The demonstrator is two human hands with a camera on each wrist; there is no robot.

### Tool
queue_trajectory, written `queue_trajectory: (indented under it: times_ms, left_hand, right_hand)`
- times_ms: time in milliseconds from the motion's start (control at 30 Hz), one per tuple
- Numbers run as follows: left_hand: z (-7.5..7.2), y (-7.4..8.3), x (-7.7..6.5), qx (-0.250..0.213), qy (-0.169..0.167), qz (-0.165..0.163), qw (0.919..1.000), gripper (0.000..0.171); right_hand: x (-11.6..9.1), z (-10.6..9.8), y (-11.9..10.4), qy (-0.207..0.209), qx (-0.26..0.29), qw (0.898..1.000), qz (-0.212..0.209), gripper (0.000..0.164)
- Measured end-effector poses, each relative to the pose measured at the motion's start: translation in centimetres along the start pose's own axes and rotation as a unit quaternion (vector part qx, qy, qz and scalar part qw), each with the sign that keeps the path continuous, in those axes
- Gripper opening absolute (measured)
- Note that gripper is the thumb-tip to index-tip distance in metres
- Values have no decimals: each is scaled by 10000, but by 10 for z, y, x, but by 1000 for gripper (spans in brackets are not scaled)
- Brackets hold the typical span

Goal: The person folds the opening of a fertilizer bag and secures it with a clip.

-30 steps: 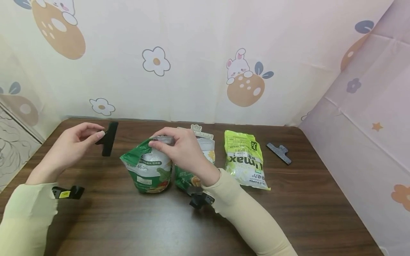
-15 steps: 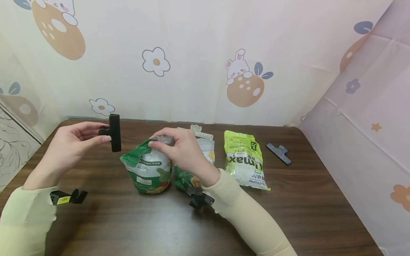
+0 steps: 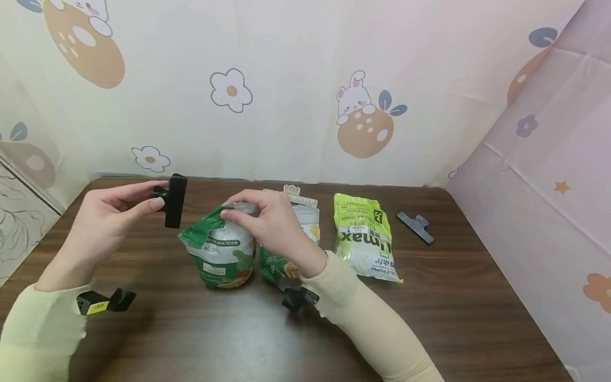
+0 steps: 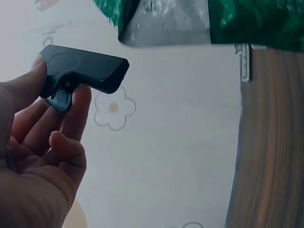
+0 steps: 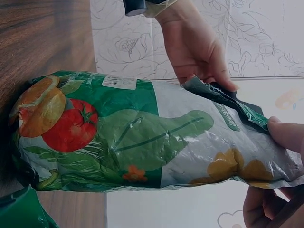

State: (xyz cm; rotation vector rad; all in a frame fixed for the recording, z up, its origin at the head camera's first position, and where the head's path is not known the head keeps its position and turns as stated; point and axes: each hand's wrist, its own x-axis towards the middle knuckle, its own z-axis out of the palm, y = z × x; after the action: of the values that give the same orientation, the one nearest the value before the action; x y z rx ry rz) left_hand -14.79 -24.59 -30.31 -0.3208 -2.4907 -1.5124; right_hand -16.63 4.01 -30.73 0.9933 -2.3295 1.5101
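Observation:
My left hand (image 3: 112,217) pinches a black bag clip (image 3: 175,201) by its handles, thumb on the near side. The clip hangs above the table, a short way left of a green and white bag (image 3: 226,260) printed with vegetables. My right hand (image 3: 272,220) pinches the top of that bag, which stands upright with its upper edge folded over. In the left wrist view the black clip (image 4: 83,69) shows between thumb and fingertips, apart from the bag. The right wrist view shows the bag's printed front (image 5: 137,133) and the thumb on its top edge.
Behind the right hand stands a second green and white bag (image 3: 307,217) with a pale clip (image 3: 298,199) across its top. To the right lie a yellow-green bag (image 3: 365,239) and a grey clip (image 3: 416,228). A patterned curtain (image 3: 286,132) borders the wooden table (image 3: 429,318).
My left hand has brought the black clip slightly rightward, nearer the bag, and turned it a little. The right hand and the bag it holds stay in place.

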Motion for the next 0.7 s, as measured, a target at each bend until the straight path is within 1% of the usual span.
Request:
queue_trajectory:
  times_ms: [100,267,400,533,700]
  left_hand:
    - [3,3,-3,18,34,49,10000,36]
    - [6,5,-5,168,267,43,9995,35]
    - [7,9,-7,222,372,54,9990,34]
    - [7,13,-9,112,436,186,9988,33]
    - [8,18,-11,28,420,292,9987,32]
  right_hand:
    - [0,0,0,5,-14,10000,-4,11]
    - [0,0,0,12,-60,10000,-43,11]
    - [1,1,0,-1,-47,10000,-30,10]
    - [1,0,0,-5,-40,10000,-6,10]
    - [1,0,0,-9,-53,10000,44,10]
